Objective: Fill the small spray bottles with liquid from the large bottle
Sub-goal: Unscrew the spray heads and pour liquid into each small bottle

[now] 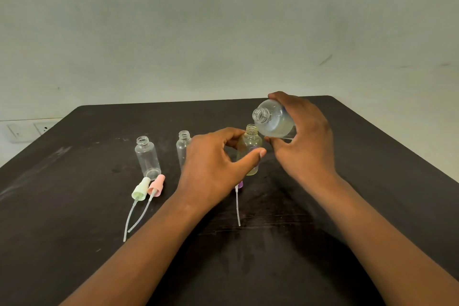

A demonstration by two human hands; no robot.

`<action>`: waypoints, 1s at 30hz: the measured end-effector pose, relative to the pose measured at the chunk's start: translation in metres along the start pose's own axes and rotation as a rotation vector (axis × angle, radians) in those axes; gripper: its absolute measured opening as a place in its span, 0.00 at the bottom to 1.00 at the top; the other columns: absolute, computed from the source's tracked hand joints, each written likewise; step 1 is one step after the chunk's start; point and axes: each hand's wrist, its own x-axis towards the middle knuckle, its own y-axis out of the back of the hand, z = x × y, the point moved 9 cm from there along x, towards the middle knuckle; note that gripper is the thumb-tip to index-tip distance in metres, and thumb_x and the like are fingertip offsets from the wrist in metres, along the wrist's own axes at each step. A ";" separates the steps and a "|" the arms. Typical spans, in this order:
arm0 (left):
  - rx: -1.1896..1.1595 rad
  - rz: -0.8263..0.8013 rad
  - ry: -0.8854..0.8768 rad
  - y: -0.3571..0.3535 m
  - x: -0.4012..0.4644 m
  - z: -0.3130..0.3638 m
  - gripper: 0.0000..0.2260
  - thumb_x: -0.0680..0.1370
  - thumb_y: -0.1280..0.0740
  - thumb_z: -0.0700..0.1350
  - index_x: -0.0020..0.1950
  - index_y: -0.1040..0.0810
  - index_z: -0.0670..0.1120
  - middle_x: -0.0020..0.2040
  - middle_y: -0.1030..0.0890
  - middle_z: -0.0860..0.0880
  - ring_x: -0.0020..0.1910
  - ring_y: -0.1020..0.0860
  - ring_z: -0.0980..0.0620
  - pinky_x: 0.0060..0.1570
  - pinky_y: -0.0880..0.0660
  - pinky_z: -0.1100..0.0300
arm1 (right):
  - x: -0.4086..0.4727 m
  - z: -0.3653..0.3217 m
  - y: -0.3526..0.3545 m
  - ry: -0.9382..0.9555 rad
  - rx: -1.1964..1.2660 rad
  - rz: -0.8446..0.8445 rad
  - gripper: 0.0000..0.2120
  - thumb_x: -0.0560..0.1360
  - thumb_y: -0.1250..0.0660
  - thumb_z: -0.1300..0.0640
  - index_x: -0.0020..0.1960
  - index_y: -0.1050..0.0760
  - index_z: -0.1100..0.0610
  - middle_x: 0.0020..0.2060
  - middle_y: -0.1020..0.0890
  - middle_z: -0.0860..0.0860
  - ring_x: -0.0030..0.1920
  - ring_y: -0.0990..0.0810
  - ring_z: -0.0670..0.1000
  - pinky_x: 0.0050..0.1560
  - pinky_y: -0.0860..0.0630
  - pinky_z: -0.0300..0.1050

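Both hands gripping: left hand (213, 166) small bottle (249, 154), right hand (301, 139) tilted large bottle (274, 120).

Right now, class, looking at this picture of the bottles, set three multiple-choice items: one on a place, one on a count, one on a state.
1. Where do the green spray cap and the pink spray cap lie?
A. In front of the leftmost small bottle
B. On the large bottle
C. At the table's far edge

2. How many small bottles are in view?
A. One
B. Three
C. Five

3. How is the large bottle held?
A. Upright and capped
B. Lying on the table
C. Tilted and uncapped, in the right hand

Key: 1 A, the caps lie side by side at that bottle's base. 2 B, two stand free and the left hand grips the third. 3 C, its open neck points left, above that third bottle's mouth.
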 end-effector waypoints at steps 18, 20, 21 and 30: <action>0.006 -0.012 0.009 -0.001 -0.001 -0.001 0.17 0.73 0.22 0.60 0.57 0.13 0.53 0.43 0.14 0.59 0.30 0.23 0.69 0.40 0.21 0.63 | 0.002 0.004 0.001 0.012 0.016 0.009 0.37 0.62 0.24 0.73 0.67 0.20 0.49 0.62 0.16 0.46 0.63 0.19 0.53 0.65 0.23 0.61; 0.011 -0.022 0.003 -0.003 -0.001 -0.001 0.17 0.73 0.23 0.60 0.56 0.13 0.53 0.44 0.14 0.59 0.31 0.23 0.69 0.39 0.22 0.64 | 0.002 0.004 0.001 0.006 0.014 0.003 0.37 0.62 0.25 0.73 0.67 0.20 0.50 0.62 0.17 0.47 0.63 0.20 0.54 0.66 0.24 0.61; 0.015 -0.025 0.001 -0.003 -0.001 -0.001 0.17 0.73 0.23 0.60 0.56 0.13 0.53 0.44 0.14 0.59 0.30 0.24 0.69 0.39 0.23 0.65 | 0.001 0.004 0.001 0.002 0.011 0.001 0.37 0.62 0.25 0.73 0.68 0.20 0.49 0.62 0.17 0.47 0.63 0.20 0.54 0.66 0.24 0.60; 0.035 -0.027 -0.013 -0.003 0.000 -0.002 0.18 0.73 0.23 0.61 0.57 0.14 0.52 0.45 0.14 0.58 0.31 0.23 0.69 0.40 0.21 0.64 | 0.002 0.002 0.002 0.003 -0.018 -0.012 0.39 0.60 0.27 0.75 0.67 0.19 0.50 0.62 0.17 0.49 0.64 0.20 0.57 0.70 0.26 0.65</action>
